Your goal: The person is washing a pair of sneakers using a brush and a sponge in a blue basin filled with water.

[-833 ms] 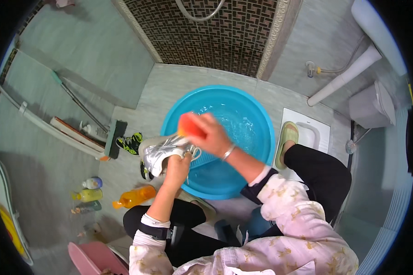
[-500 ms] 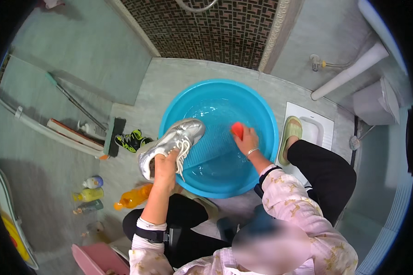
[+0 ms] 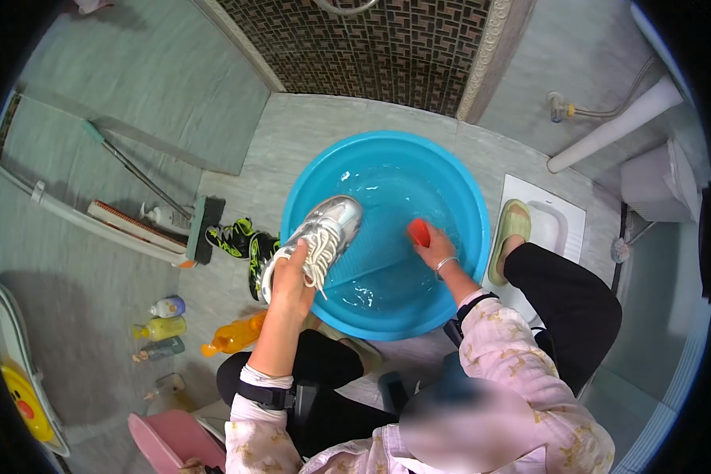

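Observation:
A silver-and-white lace-up sneaker hangs over the left part of a big blue basin of water. My left hand is closed around its heel end, toe pointing away and to the right, laces facing up and dangling. My right hand holds a small red scrub brush above the water, apart from the sneaker; its bristles are hidden. A ribbed washboard surface shows in the basin between my hands.
Black-and-green shoes stand left of the basin, near a broom. Several bottles, an orange bottle and a pink tub are at lower left. A squat toilet lies right, beside my green slipper.
My left hand has rolled the sneaker so its laces and tongue face up instead of its side. The right hand with the brush has shifted slightly. The whole view has moved a little.

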The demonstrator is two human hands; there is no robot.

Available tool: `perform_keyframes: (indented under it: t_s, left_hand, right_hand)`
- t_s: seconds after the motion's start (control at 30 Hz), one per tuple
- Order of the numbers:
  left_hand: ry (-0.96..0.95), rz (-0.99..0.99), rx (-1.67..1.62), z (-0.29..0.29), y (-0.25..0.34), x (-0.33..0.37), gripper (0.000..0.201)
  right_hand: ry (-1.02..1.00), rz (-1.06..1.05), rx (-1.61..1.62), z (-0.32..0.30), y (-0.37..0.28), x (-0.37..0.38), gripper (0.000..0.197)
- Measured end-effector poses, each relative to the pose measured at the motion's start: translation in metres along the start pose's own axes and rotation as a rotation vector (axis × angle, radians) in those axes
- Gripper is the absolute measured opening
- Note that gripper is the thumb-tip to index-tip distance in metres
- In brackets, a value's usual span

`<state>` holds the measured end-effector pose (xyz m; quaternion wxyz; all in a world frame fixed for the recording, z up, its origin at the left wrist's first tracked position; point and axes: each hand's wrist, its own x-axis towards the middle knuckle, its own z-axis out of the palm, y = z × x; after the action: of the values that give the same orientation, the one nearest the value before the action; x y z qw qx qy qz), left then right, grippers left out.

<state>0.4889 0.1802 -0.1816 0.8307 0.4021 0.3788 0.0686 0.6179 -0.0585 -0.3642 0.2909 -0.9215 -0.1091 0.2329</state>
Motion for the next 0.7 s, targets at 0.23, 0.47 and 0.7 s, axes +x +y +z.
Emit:
perform_keyframes:
  t_s: [0.23, 0.47, 0.7]
  left_hand:
    - [-0.046, 0.018, -0.031, 0.008, -0.005, -0.001, 0.035]
    - [-0.004, 0.050, 0.036, 0.020, -0.009, -0.001, 0.036]
    - [0.023, 0.167, -0.094, 0.022, 0.010, 0.000, 0.039]
  right_hand:
    - [0.177, -0.291, 0.280, -0.034, -0.066, -0.007, 0.067]
    - [0.383, -0.627, 0.392, -0.057, -0.199, -0.040, 0.064]
    - [0.331, -0.715, 0.045, -0.018, -0.126, -0.061, 0.064]
